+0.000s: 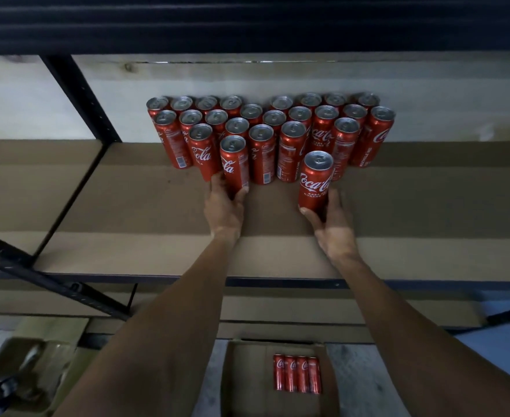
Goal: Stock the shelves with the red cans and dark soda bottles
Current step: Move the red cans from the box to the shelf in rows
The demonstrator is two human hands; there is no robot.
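Note:
Several tall red cans [262, 127] stand in rows at the back of a brown shelf board [413, 212]. My left hand [223, 206] grips the base of one upright red can [234, 161] at the front left of the group. My right hand [335, 227] holds another red can [315, 182] by its lower end, upright, a little in front of the rows. Down on the floor, several more red cans [297, 373] lie side by side in an open cardboard box [238, 383]. No dark bottles show.
A black metal upright [82, 97] and a diagonal brace [37, 272] frame the shelf on the left. A dark shelf [247, 22] hangs overhead. The shelf's black front rail [277, 282] crosses under my forearms. Cardboard and wrapped items [22, 365] sit at lower left.

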